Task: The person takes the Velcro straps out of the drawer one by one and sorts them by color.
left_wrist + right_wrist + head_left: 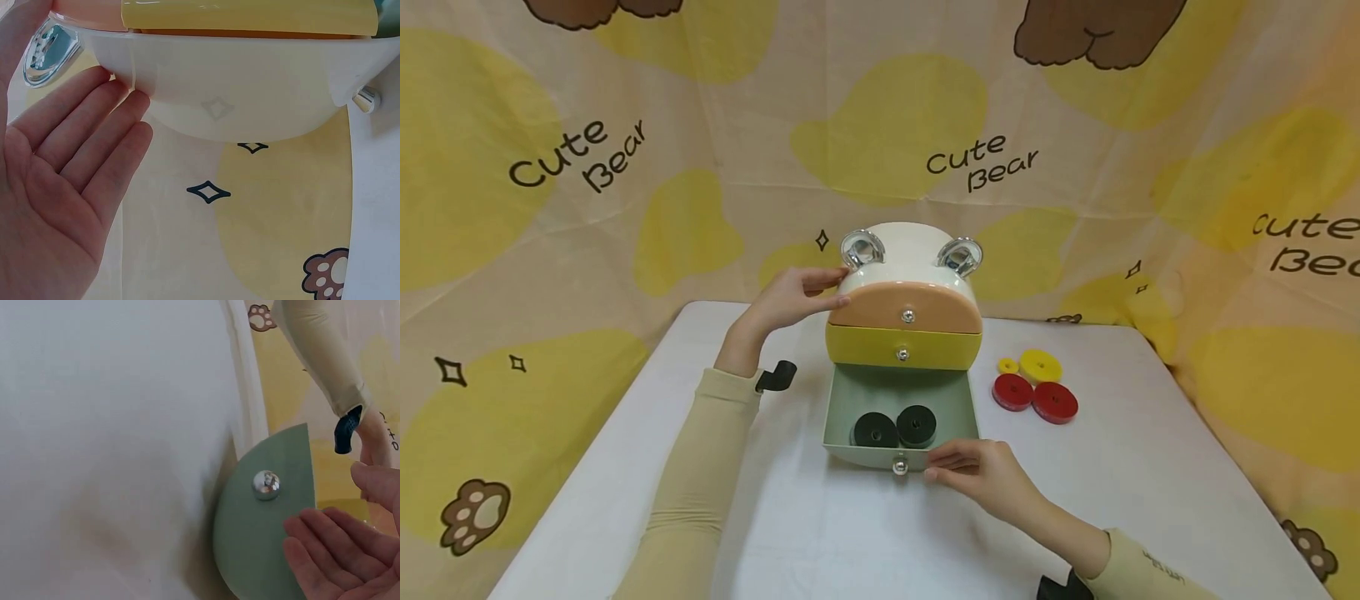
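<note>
A small drawer cabinet [902, 271] with a white rounded top and silver ears stands on the table. Its green bottom drawer [838, 417] is pulled out, and two black discs [876, 430] lie inside. My left hand [790, 296] rests against the cabinet's upper left side; in the left wrist view its fingers [94, 147] are nearly straight, with tips at the white shell. At the right part of the drawer's front is my right hand [988, 475], fingers loosely extended beside the round silver knob [267, 485]. Whether they touch the drawer front I cannot tell.
Right of the cabinet lie two red discs [1056, 403] and two yellow discs [1041, 367], one of them small. The orange drawer [880, 308] and yellow drawer [865, 346] are closed. A printed cloth [880, 125] hangs behind the white table [820, 542].
</note>
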{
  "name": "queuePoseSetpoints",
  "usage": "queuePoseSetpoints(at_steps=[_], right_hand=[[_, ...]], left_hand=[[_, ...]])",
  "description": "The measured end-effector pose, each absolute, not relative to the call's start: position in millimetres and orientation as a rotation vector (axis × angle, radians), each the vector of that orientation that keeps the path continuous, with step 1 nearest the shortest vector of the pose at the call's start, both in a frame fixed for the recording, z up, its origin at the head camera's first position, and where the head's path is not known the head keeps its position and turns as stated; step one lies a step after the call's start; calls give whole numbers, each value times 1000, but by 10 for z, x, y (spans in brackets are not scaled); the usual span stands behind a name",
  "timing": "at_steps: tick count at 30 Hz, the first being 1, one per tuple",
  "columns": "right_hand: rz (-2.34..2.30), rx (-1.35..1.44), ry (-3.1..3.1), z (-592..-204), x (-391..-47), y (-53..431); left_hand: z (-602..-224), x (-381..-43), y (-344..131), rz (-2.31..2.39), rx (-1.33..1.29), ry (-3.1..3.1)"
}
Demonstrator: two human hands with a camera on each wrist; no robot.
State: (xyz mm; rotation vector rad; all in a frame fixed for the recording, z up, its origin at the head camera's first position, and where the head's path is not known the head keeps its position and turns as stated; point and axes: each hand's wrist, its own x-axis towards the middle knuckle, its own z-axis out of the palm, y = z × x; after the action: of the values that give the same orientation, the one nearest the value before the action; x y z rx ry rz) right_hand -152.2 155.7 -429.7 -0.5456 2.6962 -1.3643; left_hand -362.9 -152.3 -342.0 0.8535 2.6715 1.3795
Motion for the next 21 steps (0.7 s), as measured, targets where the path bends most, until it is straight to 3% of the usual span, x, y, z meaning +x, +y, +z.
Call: queuePoseSetpoints(at_steps=[10,21], right_hand=[[-1392,-492,2712,-4015,-1718,1726],[-1325,-465,2760,-3999,-2062,1728]], left_hand=[[-3422,-3628,-1525,1392,836,2669],[-3423,-3628,-1523,1376,857,2682]])
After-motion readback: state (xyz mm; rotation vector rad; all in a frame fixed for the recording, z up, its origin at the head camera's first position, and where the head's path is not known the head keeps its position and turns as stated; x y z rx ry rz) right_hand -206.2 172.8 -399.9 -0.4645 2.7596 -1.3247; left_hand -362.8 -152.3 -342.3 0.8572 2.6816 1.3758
